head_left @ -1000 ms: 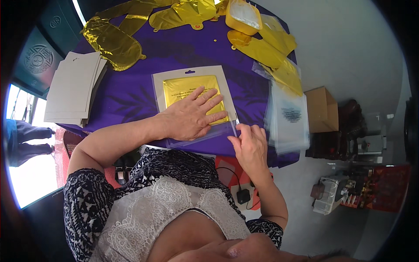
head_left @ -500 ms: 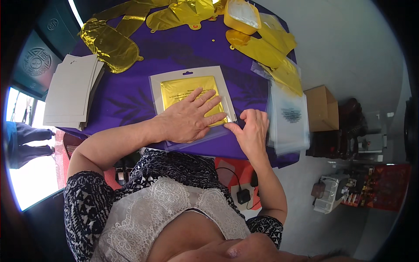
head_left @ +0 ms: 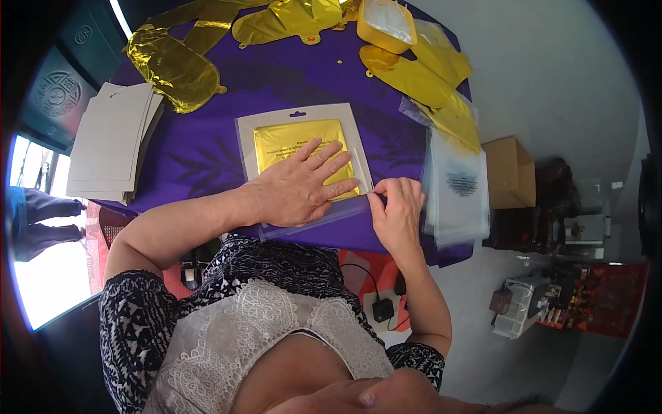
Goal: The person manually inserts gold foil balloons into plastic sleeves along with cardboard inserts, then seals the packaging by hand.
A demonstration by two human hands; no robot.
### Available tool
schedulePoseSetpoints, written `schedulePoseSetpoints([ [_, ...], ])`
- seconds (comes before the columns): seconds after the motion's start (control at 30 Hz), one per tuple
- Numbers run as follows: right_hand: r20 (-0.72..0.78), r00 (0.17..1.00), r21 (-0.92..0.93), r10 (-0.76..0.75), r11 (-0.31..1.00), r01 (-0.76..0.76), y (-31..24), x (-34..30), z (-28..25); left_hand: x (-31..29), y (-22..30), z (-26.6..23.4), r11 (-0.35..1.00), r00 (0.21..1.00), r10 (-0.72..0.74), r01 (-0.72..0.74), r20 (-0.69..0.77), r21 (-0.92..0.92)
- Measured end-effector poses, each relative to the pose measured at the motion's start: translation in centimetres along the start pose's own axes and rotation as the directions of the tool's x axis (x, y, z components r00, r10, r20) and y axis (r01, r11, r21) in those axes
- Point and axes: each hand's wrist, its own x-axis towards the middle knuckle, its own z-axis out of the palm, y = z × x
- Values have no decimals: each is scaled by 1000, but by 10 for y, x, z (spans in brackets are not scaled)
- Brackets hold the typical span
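Centre of the frame, the clear bag [head_left: 350, 127] lies on the purple surface [head_left: 289, 83], slotted end toward the top, long axis leaning slightly left. The gold foil packet [head_left: 298, 135] inside is half hidden: the left hand [head_left: 296, 186] spreads open, palm down, across it. The right hand [head_left: 397, 212] curls at the bag's lower-right edge; whether it's pinching film, I can't tell.

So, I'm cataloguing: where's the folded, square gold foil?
In the head view, left of centre, the folded gold foil lies partly beneath the left hand, over pale rectangular card.
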Motion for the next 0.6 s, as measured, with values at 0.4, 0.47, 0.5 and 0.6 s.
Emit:
schedulePoseSetpoints([
  [0.4, -241, 969, -5, 45, 999, -48, -16, -2, -2, 3, 1, -3, 997, 1000, 15, -15, -6, 78],
  [0.47, -304, 953, 26, -4, 1000, 13, -20, -11, -11, 4, -1, -1, 996, 1000, 20, -19, -12, 88],
  [0.5, -299, 951, 134, -74, 984, 118, -25, -21, -18, 4, -1, -2, 997, 1000, 19, -19, -7, 76],
  [0.6, -265, 954, 307, -138, 926, 220, -47, -54, -32, 3, -1, 0, 997, 999, 26, -24, -19, 74],
])
